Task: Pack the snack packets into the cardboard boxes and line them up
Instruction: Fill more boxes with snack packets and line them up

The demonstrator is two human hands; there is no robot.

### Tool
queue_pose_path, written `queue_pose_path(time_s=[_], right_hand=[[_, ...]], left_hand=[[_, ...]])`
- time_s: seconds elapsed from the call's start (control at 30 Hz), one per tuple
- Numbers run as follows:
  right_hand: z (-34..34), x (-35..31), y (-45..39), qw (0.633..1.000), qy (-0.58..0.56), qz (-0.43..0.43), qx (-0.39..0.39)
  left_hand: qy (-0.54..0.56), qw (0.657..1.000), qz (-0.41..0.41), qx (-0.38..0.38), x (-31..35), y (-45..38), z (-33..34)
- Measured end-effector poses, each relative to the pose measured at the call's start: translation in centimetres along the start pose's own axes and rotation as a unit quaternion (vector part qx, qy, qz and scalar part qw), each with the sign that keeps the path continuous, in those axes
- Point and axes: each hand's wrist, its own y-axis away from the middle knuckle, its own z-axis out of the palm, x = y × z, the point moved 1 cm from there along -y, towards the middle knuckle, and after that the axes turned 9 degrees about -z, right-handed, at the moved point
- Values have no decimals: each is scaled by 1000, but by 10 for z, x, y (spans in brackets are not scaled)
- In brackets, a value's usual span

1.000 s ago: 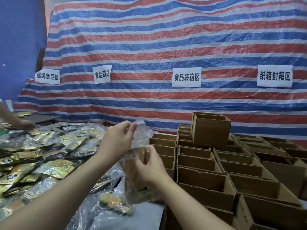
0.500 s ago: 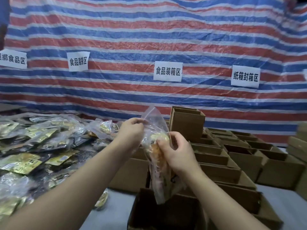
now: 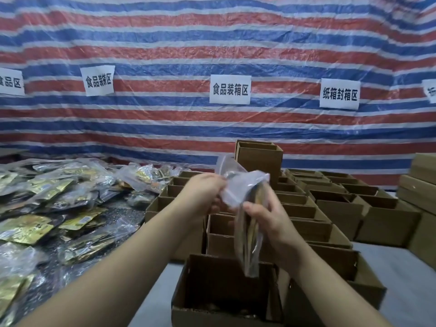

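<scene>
While most boxes [image 3: 335, 210] mid-right are sitting open, we're pinching one clear snack packet [image 3: 249, 223] with left hand [image 3: 204, 192] and right hand [image 3: 266, 217] over the bottom-centre box [image 3: 212, 310]; the pile [image 3: 54, 204] at left's waiting.

Two hands were in view, the left hand [image 3: 203, 193] and the right hand [image 3: 271, 217], with one clear bag [image 3: 245, 208] between them. Five white paper signs [image 3: 230, 89] hung on one striped tarp [image 3: 212, 38]. The open cardboard boxes [image 3: 238, 279] numbered well over a dozen, the loose snack packets [image 3: 47, 201] too many to count.
</scene>
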Motion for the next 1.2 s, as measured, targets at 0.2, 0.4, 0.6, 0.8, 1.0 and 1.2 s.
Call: queue_pose_path(time_s=[0.2,0.4,0.6,0.8,1.0,1.2], right_hand=[[-2,0,0,996,-40,78,-35],[-10,4,3,995,28,87,-45],[-8,15,14,935,218,163,-228],[26,35,7,786,361,241,-440],[54,100,26,599,465,279,-589],[49,99,27,595,469,254,-601]], left_hand=[[-73,992,102,21,-36,12,11],[-227,966,122,15,-56,14,-13],[-282,957,60,40,-113,13,-55],[-147,989,-15,29,-148,16,-48],[-99,994,6,45,-150,17,-37],[-123,992,11,20,-149,16,-40]])
